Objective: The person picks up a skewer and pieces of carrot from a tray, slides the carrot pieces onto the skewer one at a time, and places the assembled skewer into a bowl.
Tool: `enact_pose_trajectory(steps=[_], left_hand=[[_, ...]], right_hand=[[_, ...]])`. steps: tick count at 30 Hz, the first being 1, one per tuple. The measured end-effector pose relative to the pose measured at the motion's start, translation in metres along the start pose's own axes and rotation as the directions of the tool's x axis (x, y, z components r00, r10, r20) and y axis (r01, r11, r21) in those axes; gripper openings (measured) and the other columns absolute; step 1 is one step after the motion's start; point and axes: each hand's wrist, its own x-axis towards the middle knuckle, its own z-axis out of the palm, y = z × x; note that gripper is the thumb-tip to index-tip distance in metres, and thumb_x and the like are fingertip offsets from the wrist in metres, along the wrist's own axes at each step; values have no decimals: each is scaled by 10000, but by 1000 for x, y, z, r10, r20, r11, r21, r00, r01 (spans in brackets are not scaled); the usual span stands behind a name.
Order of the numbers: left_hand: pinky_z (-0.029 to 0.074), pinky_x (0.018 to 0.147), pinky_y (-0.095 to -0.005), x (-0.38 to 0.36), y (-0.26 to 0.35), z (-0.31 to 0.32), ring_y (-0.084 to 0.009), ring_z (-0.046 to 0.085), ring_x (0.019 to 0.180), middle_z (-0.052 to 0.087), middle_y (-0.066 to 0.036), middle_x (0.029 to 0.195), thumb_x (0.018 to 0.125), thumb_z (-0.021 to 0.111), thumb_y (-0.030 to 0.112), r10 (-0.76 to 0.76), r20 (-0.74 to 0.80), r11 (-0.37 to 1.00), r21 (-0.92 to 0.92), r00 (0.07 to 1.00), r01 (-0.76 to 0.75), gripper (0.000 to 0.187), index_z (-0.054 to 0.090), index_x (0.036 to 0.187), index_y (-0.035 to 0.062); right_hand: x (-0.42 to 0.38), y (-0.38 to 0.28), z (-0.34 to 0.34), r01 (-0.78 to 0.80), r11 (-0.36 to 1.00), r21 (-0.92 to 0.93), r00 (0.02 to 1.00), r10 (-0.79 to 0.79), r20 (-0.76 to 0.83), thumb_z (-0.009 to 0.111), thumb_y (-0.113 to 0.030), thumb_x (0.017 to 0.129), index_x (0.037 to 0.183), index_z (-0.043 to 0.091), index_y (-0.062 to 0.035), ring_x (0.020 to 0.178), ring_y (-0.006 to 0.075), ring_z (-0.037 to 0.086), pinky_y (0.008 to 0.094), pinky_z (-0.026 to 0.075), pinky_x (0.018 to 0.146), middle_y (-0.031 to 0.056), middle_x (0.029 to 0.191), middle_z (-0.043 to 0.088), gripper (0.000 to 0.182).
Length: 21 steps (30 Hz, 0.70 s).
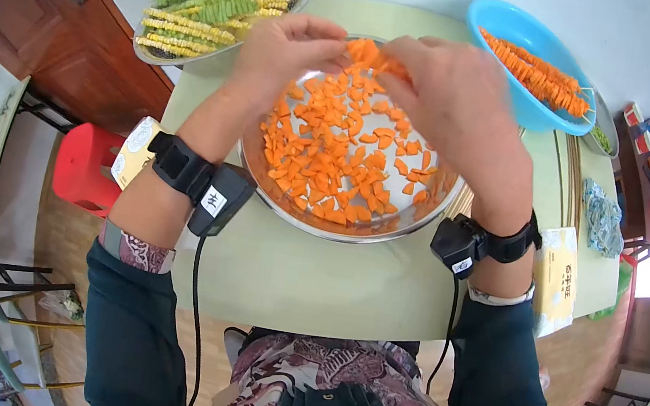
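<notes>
Both hands meet above the far rim of a round metal basin (pixel 304 224), which holds many small flat orange carrot pieces (pixel 333 157). A bunched row of carrot slices (pixel 375 58) sits between the fingers. My left hand (pixel 291 55) is closed, with thumb and fingertips pinching the left end of that row. My right hand (pixel 451 91), slightly blurred, curls its fingers round the row's right end. Any stick through the slices is hidden by the fingers. Loose carrot pieces lie thickest at the basin's left and front, thinner toward the right.
Back left, a metal tray (pixel 168 61) holds green and yellow vegetable skewers (pixel 212 3). A blue basin (pixel 494 12) with carrot skewers (pixel 536 73) stands back right. Thin sticks (pixel 571 180), a crumpled cloth (pixel 603 217) and a yellow packet (pixel 556 276) lie along the right edge.
</notes>
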Motion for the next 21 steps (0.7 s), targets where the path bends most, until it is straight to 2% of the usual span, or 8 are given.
enact_pose_trajectory(steps=[4, 9, 10, 12, 13, 15, 18, 21], left_hand=[[561, 710, -279, 0, 4, -9, -174, 670, 762, 667, -108, 869, 829, 664, 46, -15, -58, 996, 87, 998, 20, 211, 633, 1017, -46], [509, 591, -229, -3, 7, -9, -117, 647, 669, 662, -49, 755, 774, 716, 97, -234, 218, 865, 492, 948, 101, 221, 661, 952, -22], [509, 591, -229, -4, 11, -7, -117, 647, 669, 662, -49, 755, 774, 716, 97, -237, 225, 865, 491, 945, 100, 221, 661, 952, -22], [485, 554, -212, -7, 17, -9, -92, 627, 625, 672, -45, 720, 745, 737, 122, -485, 414, 647, 763, 770, -3, 199, 686, 875, -20], [485, 554, -212, -9, 20, -9, -92, 627, 625, 672, -45, 720, 745, 737, 122, -489, 418, 646, 763, 765, -4, 199, 686, 875, -20], [484, 546, -215, -12, 25, -9, -81, 616, 611, 688, -52, 722, 733, 752, 147, -748, 411, 526, 846, 521, 89, 203, 706, 850, -11], [487, 568, -217, -12, 14, -14, -87, 622, 625, 697, -60, 730, 722, 772, 181, -804, 478, 543, 833, 354, 108, 264, 719, 916, 11], [496, 628, -221, -15, 14, -5, -96, 634, 697, 704, -64, 771, 736, 771, 177, -749, 545, 567, 821, 377, -60, 306, 709, 988, 14]], right_hand=[[-4, 12, -20, -54, 997, 48, 998, 56, -38, 620, -212, 806, 759, 644, -37, 633, 317, 623, 393, 490, 565, 155, 625, 601, 183], [-15, 36, -43, -115, 976, 186, 972, 149, -183, 670, -269, 780, 858, 699, -80, 642, 328, 618, 395, 491, 581, 148, 655, 616, 206], [-18, 41, -50, -89, 982, 165, 983, 113, -144, 719, -184, 800, 994, 683, -53, 622, 151, 621, 281, 479, 569, 133, 720, 654, 237], [-20, 37, -64, -144, 973, 178, 978, 168, -124, 720, -181, 793, 982, 682, -52, 609, 174, 619, 291, 474, 561, 133, 714, 647, 232], [-22, 36, -67, -194, 962, 192, 971, 216, -104, 721, -178, 785, 970, 680, -52, 596, 197, 616, 301, 469, 552, 132, 708, 639, 228], [-15, 34, -67, -90, 941, 326, 960, 169, -223, 731, -154, 755, 909, 711, -7, 505, 168, 633, 249, 466, 468, 129, 657, 673, 214], [-18, 9, -82, -254, 959, 126, 939, 276, -206, 742, -144, 743, 912, 709, -16, 552, 181, 662, 255, 491, 498, 142, 674, 676, 214], [-17, 3, -87, -249, 966, 73, 925, 260, -277, 736, -135, 755, 906, 708, -6, 522, 164, 645, 244, 477, 474, 138, 668, 677, 200]])
